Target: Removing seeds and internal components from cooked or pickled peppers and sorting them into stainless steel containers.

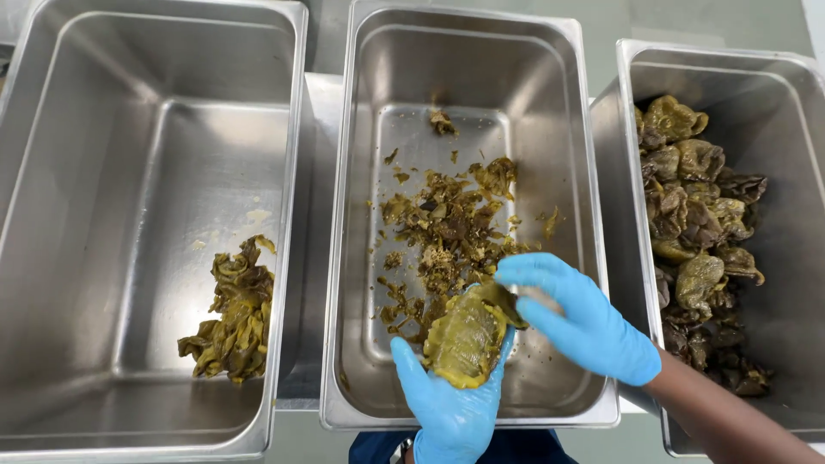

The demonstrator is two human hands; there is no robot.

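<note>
3 steel pans sit side by side. The left pan [51,215] holds peeled pepper strips [232,314] at 5 o'clock; the right pan [795,129] holds whole roasted peppers [700,232]. Scraps [451,228] litter the middle pan [550,129]. At its 6 o'clock, the left hand [451,408] cups a roasted pepper [466,339], fingers curled beneath; the right hand [584,318] pinches its top edge.

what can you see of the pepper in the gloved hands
The pepper is a soft, olive-green roasted one, wrinkled and glossy, with darker charred bits at its upper right end. It lies flattened in the palm of the left hand, over the near end of the middle steel pan. The right hand, also in a blue glove, pinches its upper end.
</note>
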